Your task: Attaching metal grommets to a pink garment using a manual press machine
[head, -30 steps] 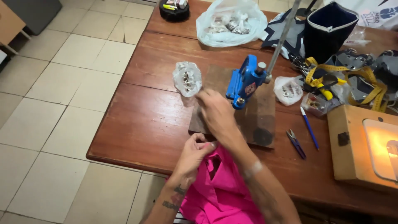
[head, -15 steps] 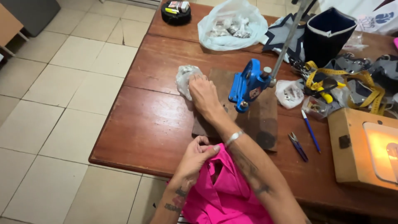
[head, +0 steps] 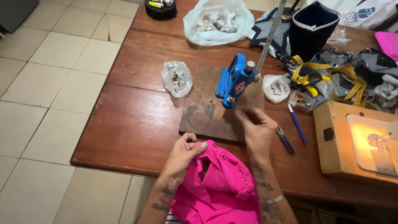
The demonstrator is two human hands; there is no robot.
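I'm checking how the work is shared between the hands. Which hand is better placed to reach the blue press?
Probably the right hand: it hovers over the wooden board, just below the blue press. The left hand is farther away and grips the pink garment at the table edge.

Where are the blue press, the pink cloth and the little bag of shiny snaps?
blue press (head: 232,81), head view, on the middle of its blue frame.
pink cloth (head: 224,186), head view, on the open middle of the fabric.
little bag of snaps (head: 176,78), head view, on the bag's centre.

small clear bag (head: 176,78) left of board | large clear bag (head: 217,20) far edge | label (head: 239,87) on press
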